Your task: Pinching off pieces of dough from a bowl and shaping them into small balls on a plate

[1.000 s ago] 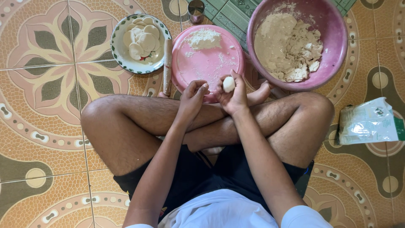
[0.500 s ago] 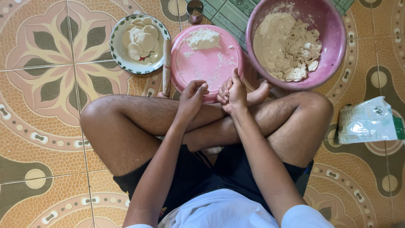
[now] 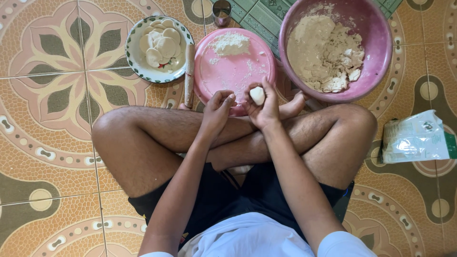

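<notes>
The hands part again: right hand (image 3: 264, 105) fingers clamp the dough ball (image 3: 257, 95); left hand (image 3: 217, 107) curled empty beside. Best rolled gently, evenly.

Patterned tiled floor (image 3: 43, 143), metal cup (image 3: 222, 12), white-green plastic bag (image 3: 416, 137) at right, wooden rolling pin (image 3: 189, 75) beside patterned plate (image 3: 134, 57) of flat discs (image 3: 161, 45)

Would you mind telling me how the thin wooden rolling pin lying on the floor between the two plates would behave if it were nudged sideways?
The thin wooden rolling pin looks round and stiff, so a sideways nudge would probably set it rolling on the smooth tiled floor. It would likely stop soon, since the pink round plate and the patterned white plate flank it closely. It seems light.
</notes>
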